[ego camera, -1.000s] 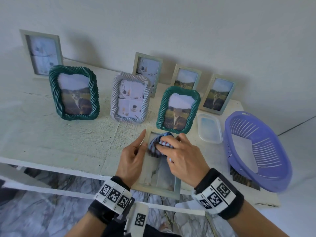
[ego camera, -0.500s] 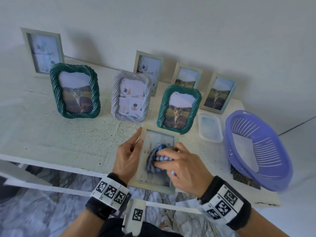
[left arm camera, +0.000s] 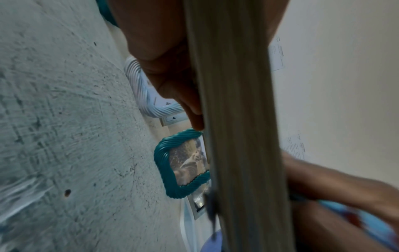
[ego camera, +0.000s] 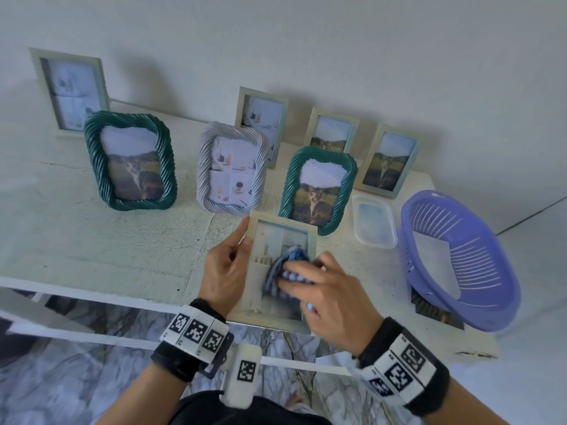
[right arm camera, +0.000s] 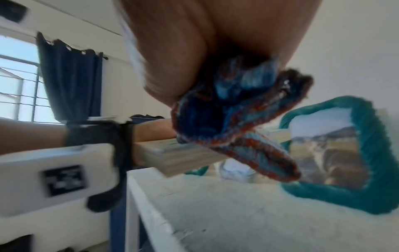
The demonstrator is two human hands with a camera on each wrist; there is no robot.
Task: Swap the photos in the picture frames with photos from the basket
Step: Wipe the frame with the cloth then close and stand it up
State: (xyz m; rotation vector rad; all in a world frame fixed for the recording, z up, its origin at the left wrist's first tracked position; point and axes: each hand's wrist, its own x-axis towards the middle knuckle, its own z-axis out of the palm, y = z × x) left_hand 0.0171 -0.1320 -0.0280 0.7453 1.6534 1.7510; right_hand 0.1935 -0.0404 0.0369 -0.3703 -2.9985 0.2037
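I note a plain white wall [ego camera: 337,41] behind a white, scuffed table [ego camera: 92,240]. The floor [ego camera: 61,378] below is grey marbled. From the right wrist view I see 1 barred window [right arm camera: 17,81], bright with daylight, beside a dark blue curtain [right arm camera: 71,81].

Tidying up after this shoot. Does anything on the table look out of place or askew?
Yes. A cat photo lies pinned under the purple basket, sticking out at its near edge. The basket itself sits tilted rather than flat.
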